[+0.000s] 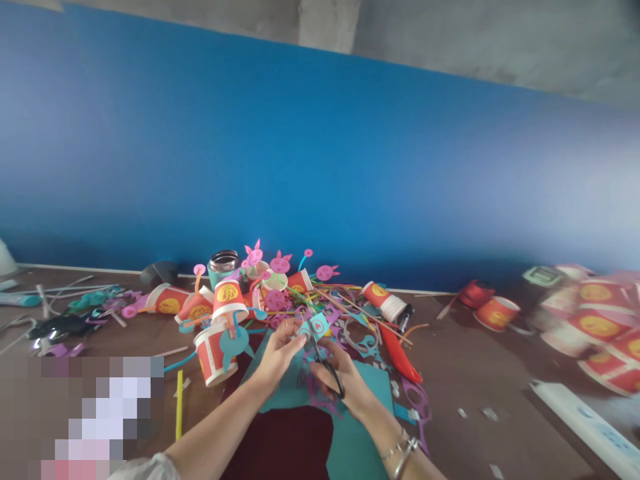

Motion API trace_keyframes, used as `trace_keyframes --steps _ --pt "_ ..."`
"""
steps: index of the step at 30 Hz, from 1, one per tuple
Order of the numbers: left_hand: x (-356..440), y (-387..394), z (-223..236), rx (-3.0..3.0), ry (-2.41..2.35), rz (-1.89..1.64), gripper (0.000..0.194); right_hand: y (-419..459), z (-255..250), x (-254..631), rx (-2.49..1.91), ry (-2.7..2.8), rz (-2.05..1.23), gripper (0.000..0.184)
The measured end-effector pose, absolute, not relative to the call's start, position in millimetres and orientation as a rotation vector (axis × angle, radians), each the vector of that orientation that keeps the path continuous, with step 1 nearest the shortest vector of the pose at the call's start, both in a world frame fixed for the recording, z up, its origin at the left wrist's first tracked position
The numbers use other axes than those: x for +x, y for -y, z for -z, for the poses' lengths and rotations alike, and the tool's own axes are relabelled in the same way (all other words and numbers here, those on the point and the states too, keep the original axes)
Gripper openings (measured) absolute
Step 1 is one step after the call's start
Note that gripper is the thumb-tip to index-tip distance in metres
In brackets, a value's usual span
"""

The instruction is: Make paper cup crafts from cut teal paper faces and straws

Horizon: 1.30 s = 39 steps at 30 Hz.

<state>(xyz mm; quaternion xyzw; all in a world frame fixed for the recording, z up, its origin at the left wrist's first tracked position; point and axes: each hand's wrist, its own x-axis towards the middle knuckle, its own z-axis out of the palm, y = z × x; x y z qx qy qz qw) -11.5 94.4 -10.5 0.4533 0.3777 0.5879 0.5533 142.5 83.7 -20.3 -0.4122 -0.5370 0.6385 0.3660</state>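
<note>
Teal paper piece pinched in the left hand, scissors meeting it from the right.

Left fingers are closed on the small cut-out's edge, holding it up over the teal sheet lying on the brown table. The right hand is clamped through the black scissor handles, blades pointing up into the piece. Red paper cups and coloured straws crowd the table just behind, against a blue wall.
</note>
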Motion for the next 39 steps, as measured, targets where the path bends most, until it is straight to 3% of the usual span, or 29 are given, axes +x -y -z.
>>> trace_keyframes --steps 39 --pt "-11.7 -97.5 17.2 1.149 -0.937 -1.395 0.035 -84.5 16.9 142.6 -1.017 1.42 -1.597 0.064"
